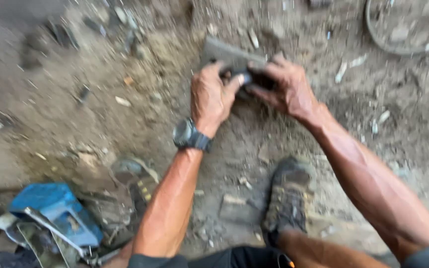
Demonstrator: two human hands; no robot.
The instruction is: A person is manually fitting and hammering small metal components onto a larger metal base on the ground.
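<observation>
So, dirt floor [65, 119] everywhere, littered with pebbles and pale chips. Down at 8 o'clock there's a blue plastic thing [55, 208] sitting in a heap of scrap metal, and up at 1 o'clock part of a round rim [398, 47] lies in the dirt. Two worn boots, left boot [137, 181] and right boot [289, 196], are planted at 6 o'clock. Nothing sits between the hands and the work.

Left hand [212, 97], wristwatch [189, 135] on it, is curled over the near edge of a flat grey metal piece [227, 54] at 12 o'clock. Right hand [286, 87] clamps it from the other side, fingers closed on something dark. It's blurry, so I can't tell what that dark bit is.
</observation>
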